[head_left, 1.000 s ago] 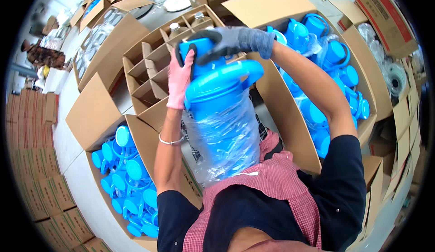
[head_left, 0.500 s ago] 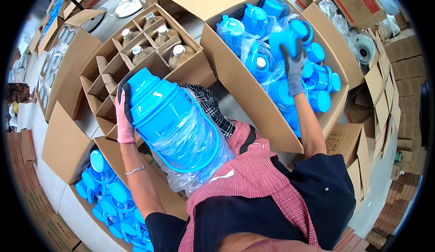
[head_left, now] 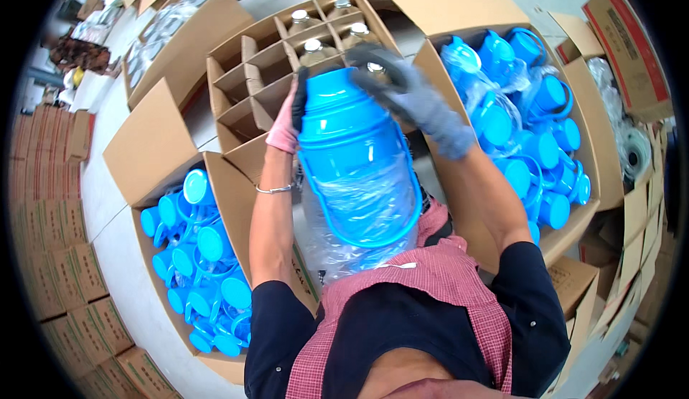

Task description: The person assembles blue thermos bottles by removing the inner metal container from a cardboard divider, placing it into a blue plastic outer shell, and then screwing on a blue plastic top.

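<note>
The left hand [head_left: 291,115], in a pink-and-black glove, clasps the narrow end of a blue plastic flask casing [head_left: 352,158], which sits between the hands and reaches below them toward the checked apron [head_left: 402,288]. The right hand [head_left: 409,94], grey-gloved and blurred, parts its fingers beside that end; whether they touch it I cannot tell. Just beyond both hands, a divided carton [head_left: 255,76] holds white-capped bottles [head_left: 314,54].

Glossy blue plastic vessel [head_left: 359,158], roughly cylindrical, ridged, stepping in to narrower end. Blue hoop handle [head_left: 370,245] folded down over body. Crumpled clear film [head_left: 362,209] around lower part. Vessel held lengthwise, narrow end pointing away from wearer, wrapped end toward apron [head_left: 405,284].
</note>
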Action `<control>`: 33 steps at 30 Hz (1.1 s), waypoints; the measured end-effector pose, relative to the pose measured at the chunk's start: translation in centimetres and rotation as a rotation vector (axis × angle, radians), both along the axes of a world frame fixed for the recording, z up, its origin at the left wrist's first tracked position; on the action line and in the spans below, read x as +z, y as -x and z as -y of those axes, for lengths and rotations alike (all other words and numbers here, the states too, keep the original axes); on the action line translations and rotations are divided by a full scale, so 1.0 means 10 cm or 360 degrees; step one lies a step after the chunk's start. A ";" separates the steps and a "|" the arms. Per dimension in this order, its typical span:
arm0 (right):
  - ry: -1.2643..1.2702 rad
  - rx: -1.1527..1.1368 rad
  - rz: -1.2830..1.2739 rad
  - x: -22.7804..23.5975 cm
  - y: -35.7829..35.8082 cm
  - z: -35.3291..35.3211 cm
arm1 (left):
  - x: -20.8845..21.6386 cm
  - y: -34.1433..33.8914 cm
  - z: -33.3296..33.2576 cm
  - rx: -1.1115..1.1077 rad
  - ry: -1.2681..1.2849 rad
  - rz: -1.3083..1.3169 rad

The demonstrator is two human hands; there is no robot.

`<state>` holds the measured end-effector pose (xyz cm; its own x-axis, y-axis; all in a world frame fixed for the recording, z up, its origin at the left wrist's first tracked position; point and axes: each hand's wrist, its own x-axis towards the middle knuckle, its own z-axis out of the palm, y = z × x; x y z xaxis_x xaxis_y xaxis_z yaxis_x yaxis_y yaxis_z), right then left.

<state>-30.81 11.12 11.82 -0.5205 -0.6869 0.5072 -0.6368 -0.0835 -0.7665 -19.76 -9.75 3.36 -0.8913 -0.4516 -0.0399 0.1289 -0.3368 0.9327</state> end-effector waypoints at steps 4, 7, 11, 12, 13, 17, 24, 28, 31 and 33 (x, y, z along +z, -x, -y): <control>-0.0279 0.0386 0.0786 -0.34 0.29 0.30 | 0.75 -0.19 -0.16 0.0166 0.1007 0.0399; -0.0552 0.0193 0.0076 -0.61 0.73 0.19 | 0.77 -0.36 0.15 0.0063 0.0212 0.0437; -0.0273 0.0234 0.0346 -0.31 0.09 0.52 | 0.44 -0.24 -0.09 0.0227 0.1731 0.0008; -0.0492 0.0323 0.0577 -0.39 0.36 0.43 | 0.37 -0.29 0.06 0.0220 0.1191 0.0173; -0.0725 0.0356 0.0836 -0.56 0.74 0.21 | 0.61 -0.24 -0.01 0.0146 0.0625 0.0328; -0.0145 0.0340 0.0733 -0.40 0.22 0.50 | 0.18 -0.30 0.20 0.0054 0.1011 0.0103; -0.0463 0.0208 0.0538 -0.51 0.53 0.45 | 0.30 -0.35 0.46 0.0045 0.0437 0.0109; -0.0541 0.0341 0.0662 -0.29 0.50 0.61 | 0.29 -0.20 0.28 0.0036 0.0712 0.0226; -0.0750 0.0340 0.0575 -0.54 0.96 0.35 | 0.29 -0.37 0.60 0.0075 -0.0096 0.0026; -0.0587 0.0600 0.0937 -0.40 0.61 0.55 | 0.42 -0.12 0.43 -0.0159 0.0222 0.0237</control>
<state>-36.95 5.67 7.86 -0.3310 -0.9407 -0.0743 -0.0972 0.1123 -0.9889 -18.55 -14.05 7.56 -0.9209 -0.3716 -0.1175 -0.0411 -0.2074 0.9774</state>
